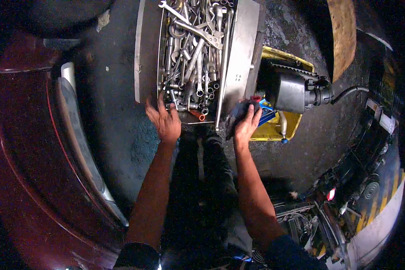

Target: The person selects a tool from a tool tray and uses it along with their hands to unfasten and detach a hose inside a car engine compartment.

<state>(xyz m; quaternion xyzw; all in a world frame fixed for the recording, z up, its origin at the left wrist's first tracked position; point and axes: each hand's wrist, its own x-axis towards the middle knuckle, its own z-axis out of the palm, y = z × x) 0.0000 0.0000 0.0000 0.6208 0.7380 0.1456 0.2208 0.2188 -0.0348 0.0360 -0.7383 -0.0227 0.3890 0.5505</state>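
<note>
My left hand (166, 120) rests at the near left corner of a metal toolbox (149, 54), fingers spread at its edge and over the nearest tools. The box stands with both side lids folded out and is heaped with wrenches (200, 83), sockets and locking pliers (211, 38). Close to its near edge lies an orange-red ring-ended tool (201, 117). My right hand (246, 126) is beside the near right corner, against a dark, blurred thing (236, 116) whose kind I cannot make out. Its fingers look bent around that thing, and a small red part (256, 97) shows just beyond the fingertips.
Right of the toolbox, a yellow tray (287, 130) holds a black air filter housing (289, 92) and blue items (266, 116). A dark red car panel (36, 157) fills the left side. Engine parts (301, 220) lie lower right, and a brown board (343, 38) is at upper right.
</note>
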